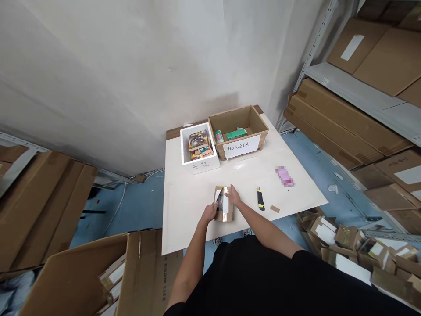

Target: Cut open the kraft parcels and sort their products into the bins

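A small cardboard box (228, 217) with shiny tape and a white label lies near the front edge of the white table (184, 215). Its top is partly open, and something dark and grey shows inside, too small to name. My left hand (209, 212) grips the box's left side. On the upper right, the fingers of my right hand (233, 196) hold its edge by the label. A black and yellow utility knife (260, 199) lies to the right of the box, with a brown cardboard scrap (274, 209) beyond it.
At the back stand a white foam box (200, 167) with colourful packages and a labelled cardboard bin (263, 139) with green boxes. A pixelated pink item (284, 176) lies to the right. A large open carton (88, 256) stands lower left; shelves (355, 90) hold cartons at right.
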Tool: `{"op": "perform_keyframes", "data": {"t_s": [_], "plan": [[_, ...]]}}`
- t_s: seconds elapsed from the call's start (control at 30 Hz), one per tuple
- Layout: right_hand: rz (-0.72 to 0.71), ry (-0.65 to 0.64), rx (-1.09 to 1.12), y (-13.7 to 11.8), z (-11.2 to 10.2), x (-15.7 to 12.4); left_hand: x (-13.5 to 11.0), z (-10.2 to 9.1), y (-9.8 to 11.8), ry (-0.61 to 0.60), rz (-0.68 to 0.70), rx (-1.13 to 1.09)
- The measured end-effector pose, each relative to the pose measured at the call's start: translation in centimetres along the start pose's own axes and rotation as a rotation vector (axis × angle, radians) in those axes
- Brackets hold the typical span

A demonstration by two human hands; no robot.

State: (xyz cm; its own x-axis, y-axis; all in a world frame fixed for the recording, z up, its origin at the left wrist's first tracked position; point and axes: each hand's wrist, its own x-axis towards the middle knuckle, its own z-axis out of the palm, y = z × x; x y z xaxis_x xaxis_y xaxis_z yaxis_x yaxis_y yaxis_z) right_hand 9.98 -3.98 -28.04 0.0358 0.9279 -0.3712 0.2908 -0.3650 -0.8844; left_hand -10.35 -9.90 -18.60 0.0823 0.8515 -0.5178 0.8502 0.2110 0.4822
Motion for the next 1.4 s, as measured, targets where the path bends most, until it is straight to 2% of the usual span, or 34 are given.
{"op": "perform_keyframes", "data": {"t_s": [0.13, 0.33, 0.4, 0.47, 0.57, 0.63, 0.77, 0.83, 0.87, 0.93, 1.0, 1.07, 1.2, 1.3, 1.4], "plan": [[-0.011, -0.009, 0.003, -0.6, -0.4, -0.3, -0.7, 0.4, -0.3, 0.048, -0.047, -0.044], [0.020, -0.022, -0.093, -2.0, 1.8, -2.2, -0.1, 1.6, 0.0, 0.095, -0.093, -0.017], [0.046, -0.021, -0.070, -2.6, 1.8, -2.5, 0.2, 1.8, -0.1, 0.114, -0.126, -0.020], [0.039, -0.048, -0.015, -3.0, 1.0, -2.6, 0.2, 1.9, -0.5, 0.132, -0.157, -0.034], [-0.002, -0.128, 0.084, -2.7, -1.5, -2.9, -0.2, 2.0, -1.4, 0.165, -0.190, -0.080], [-0.003, -0.136, 0.141, -2.1, -3.0, -3.5, -0.5, 2.2, -1.9, 0.202, -0.224, -0.108], [-0.066, 0.046, 0.086, -1.0, -4.2, -5.1, -0.9, 2.6, -1.7, 0.318, -0.319, -0.126], [-0.157, 0.131, -0.054, -1.1, -3.9, -5.7, -0.9, 2.6, -1.0, 0.440, -0.281, -0.084], [-0.199, 0.145, -0.133, -1.2, -3.7, -5.8, -0.8, 2.6, -0.6, 0.480, -0.220, -0.040], [-0.246, 0.127, -0.272, -1.7, -3.3, -6.0, -0.6, 2.3, 0.2, 0.425, -0.034, 0.080], [-0.248, 0.097, -0.374, -2.1, -2.9, -6.0, -0.3, 2.1, 1.0, 0.261, 0.099, 0.182], [-0.237, 0.086, -0.434, -2.5, -2.5, -5.7, -0.1, 2.1, 1.7, 0.154, 0.117, 0.234], [-0.245, 0.097, -0.478, -3.6, -1.6, -4.3, 0.1, 2.1, 2.0, 0.059, 0.089, 0.271], [-0.226, 0.061, -0.506, -4.8, -1.2, -2.1, -0.1, 1.8, 1.4, -0.031, 0.147, 0.261], [-0.132, 0.002, -0.504, -5.9, -1.3, 0.4, -0.7, 1.2, 0.4, -0.054, 0.219, 0.211]]}}
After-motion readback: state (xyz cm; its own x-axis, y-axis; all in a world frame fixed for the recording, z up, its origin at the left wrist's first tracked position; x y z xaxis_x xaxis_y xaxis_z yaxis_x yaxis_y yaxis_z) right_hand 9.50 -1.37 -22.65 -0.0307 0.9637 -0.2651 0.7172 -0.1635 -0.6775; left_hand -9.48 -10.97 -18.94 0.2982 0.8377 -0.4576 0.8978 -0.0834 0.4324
